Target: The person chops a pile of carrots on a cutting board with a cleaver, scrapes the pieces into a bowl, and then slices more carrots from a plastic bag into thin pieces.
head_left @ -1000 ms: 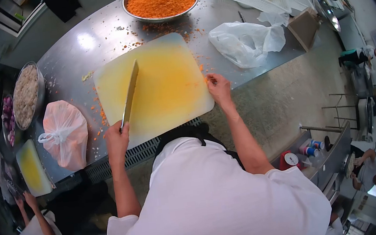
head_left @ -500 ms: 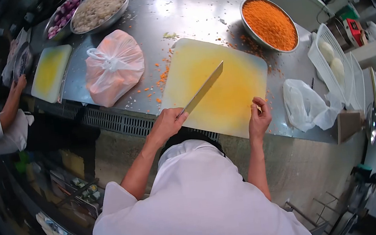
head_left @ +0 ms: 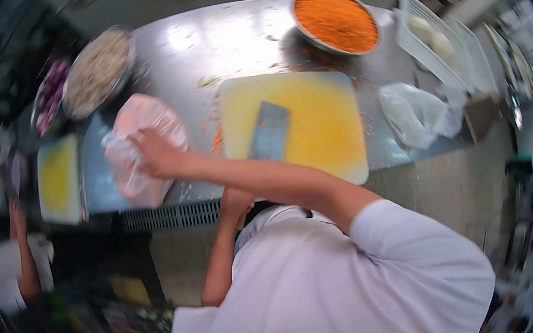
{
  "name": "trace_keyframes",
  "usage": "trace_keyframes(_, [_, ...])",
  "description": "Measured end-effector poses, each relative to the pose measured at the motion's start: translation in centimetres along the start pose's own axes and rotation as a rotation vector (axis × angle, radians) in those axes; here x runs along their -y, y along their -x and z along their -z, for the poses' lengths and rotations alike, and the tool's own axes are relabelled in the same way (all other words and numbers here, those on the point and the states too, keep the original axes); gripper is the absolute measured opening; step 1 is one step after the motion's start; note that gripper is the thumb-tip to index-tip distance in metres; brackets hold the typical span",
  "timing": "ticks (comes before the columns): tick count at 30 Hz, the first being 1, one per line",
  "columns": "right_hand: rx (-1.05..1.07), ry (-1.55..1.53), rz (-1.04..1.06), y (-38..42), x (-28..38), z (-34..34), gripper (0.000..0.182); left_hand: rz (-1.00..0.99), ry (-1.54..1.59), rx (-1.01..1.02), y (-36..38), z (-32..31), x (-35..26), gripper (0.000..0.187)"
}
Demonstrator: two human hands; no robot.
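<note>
My right arm reaches across to the left, and my right hand (head_left: 160,154) has its fingers closed on the knotted top of a plastic bag (head_left: 152,114) with pale orange contents. Motion smears the fingertips. Low by the table's front edge, my left hand (head_left: 236,200) grips a wide-bladed knife (head_left: 269,131); the right forearm covers the handle and part of that hand. The blade lies over the yellow-stained cutting board (head_left: 329,132), its flat side showing with a few orange bits on it.
A metal bowl of chopped orange food (head_left: 336,21) stands at the back right. To its right are a white basket (head_left: 430,40) and a crumpled plastic bag (head_left: 410,115). Bowls of pale pieces (head_left: 98,70) and purple onions (head_left: 51,96) stand left, near a second board (head_left: 58,179) and a co-worker (head_left: 19,263).
My right hand has crossed from the board's right side to the bag at left. The knife has turned to show its flat side, still in my left hand. The view has swung.
</note>
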State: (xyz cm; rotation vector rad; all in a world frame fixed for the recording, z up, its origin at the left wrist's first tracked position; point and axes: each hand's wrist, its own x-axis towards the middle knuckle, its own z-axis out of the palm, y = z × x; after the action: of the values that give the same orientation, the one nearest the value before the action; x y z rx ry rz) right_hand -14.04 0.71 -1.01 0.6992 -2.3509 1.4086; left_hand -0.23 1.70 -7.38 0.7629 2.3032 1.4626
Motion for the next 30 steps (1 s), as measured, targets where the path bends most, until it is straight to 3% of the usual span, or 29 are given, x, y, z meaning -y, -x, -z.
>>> trace_keyframes(1, [0.042,0.048,-0.085,-0.5,-1.0,-2.5,0.064,0.028,0.042,0.019,0.1,-0.1,0.6,0.015])
trace_keyframes(3, [0.058,0.113,-0.196,-0.3,-2.6,-4.5,0.065,0.335,0.244,0.074,0.0,-0.1,0.5,0.015])
trace_keyframes(5, [0.043,0.306,-0.158,-0.6,-2.2,-4.9,0.065,0.558,0.337,0.092,-0.4,0.3,0.4,0.015])
trace_keyframes(7, [0.017,0.209,-0.137,-1.3,-3.7,-4.9,0.06,0.638,0.372,0.107,-0.4,0.6,0.3,0.015])
trace_keyframes(9, [-0.017,0.113,-0.118,-2.1,-5.1,-4.2,0.055,0.682,0.393,0.124,-0.6,0.6,0.4,0.015])
trace_keyframes(12, [0.123,0.031,-0.063,-3.5,-5.9,-2.7,0.039,0.714,0.399,0.139,-1.2,1.1,-0.4,0.015])
trace_keyframes(14, [0.249,-0.007,-0.168,-4.0,-5.3,-1.5,0.026,0.71,0.432,0.109,-1.6,1.6,-1.8,0.016])
trace_keyframes(17, [0.221,-0.125,-0.28,-3.7,-3.9,-0.5,0.02,0.697,0.489,0.111,-1.6,1.8,-2.1,0.013])
trace_keyframes(22, [0.057,-0.192,-0.329,-5.0,-1.4,2.5,0.02,0.641,0.465,0.123,-1.5,1.7,-1.2,0.016])
trace_keyframes(25, [0.065,-0.218,-0.37,-4.2,0.2,7.1,0.021,0.637,0.473,0.184,-1.1,1.3,0.5,0.022])
trace_keyframes(27, [-0.05,-0.157,-0.294,-2.9,1.5,11.3,0.026,0.618,0.486,0.195,-0.9,0.8,2.0,0.027])
trace_keyframes(30, [-0.142,-0.244,-0.377,-0.8,3.4,19.9,0.029,0.797,0.422,0.173,-1.4,1.1,-0.5,0.028])
